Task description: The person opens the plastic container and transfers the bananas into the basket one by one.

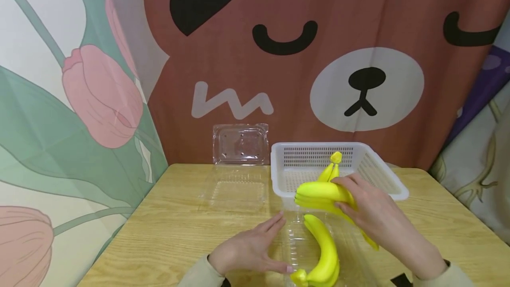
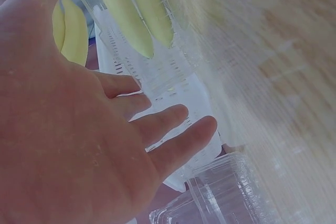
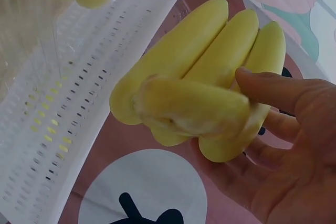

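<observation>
My right hand point(image 1: 370, 205) grips a bunch of yellow bananas point(image 1: 320, 191), thumb on one side and fingers on the other. The right wrist view shows several bananas point(image 3: 202, 43) fanned out from that grip. Below it, another banana bunch point(image 1: 327, 249) lies in a clear plastic container point(image 1: 356, 256) at the table's front. My left hand point(image 1: 247, 247) is at the container's left side, fingers extended and spread, its thumb tip close to the stem of that bunch. In the left wrist view, the left palm point(image 2: 79, 129) holds nothing.
Behind the container stands a white slotted basket point(image 1: 278, 172) with more bananas point(image 1: 327, 172) inside. To its left sits a second clear container point(image 1: 215, 194), its lid point(image 1: 241, 143) raised against the bear-print curtain point(image 1: 223, 65). Everything rests on a wooden table point(image 1: 159, 234).
</observation>
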The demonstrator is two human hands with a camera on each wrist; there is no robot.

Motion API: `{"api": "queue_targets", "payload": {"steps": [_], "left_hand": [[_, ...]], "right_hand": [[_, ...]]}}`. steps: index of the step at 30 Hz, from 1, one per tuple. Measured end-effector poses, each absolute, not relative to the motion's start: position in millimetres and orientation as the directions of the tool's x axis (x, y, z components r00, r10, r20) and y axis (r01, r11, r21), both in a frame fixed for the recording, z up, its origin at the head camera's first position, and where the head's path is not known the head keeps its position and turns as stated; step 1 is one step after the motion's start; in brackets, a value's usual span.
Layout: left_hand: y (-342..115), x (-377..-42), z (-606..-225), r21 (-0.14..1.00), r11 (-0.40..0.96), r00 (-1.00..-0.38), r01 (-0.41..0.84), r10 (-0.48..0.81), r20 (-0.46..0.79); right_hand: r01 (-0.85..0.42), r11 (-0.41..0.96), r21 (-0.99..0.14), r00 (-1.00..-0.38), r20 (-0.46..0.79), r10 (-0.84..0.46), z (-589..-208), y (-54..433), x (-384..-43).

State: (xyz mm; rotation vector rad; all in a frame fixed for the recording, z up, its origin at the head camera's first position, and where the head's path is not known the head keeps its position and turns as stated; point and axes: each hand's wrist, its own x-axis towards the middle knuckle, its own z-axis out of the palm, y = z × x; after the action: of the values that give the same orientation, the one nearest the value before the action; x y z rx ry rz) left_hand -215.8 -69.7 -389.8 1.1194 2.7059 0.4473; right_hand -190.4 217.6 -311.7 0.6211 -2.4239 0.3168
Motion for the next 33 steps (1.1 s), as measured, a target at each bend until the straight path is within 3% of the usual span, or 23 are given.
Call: {"api": "queue_targets", "payload": {"steps": [6,24,33], "left_hand": [[-69.7,-214.9,-390.3,0.348,0.670,-0.702,0.656,0.711,-0.047],[-71.0,-216.1,-391.9,0.343,0.672,-0.700,0.656,0.712,-0.058],[-70.8,-217.8,-393.0,0.345,0.665,-0.692,0.662,0.720,-0.060]], "right_hand": [[-0.530,0.847,-0.042,-0.668,0.636,-0.387,-305.3,221.9,-199.9],[-0.477,0.874,-0.096,-0.778,0.508,-0.369,-286.0,221.1,-260.1],[-0.492,0.846,-0.204,-0.809,0.465,-0.359,-296.6,216.8,-294.7]]}}
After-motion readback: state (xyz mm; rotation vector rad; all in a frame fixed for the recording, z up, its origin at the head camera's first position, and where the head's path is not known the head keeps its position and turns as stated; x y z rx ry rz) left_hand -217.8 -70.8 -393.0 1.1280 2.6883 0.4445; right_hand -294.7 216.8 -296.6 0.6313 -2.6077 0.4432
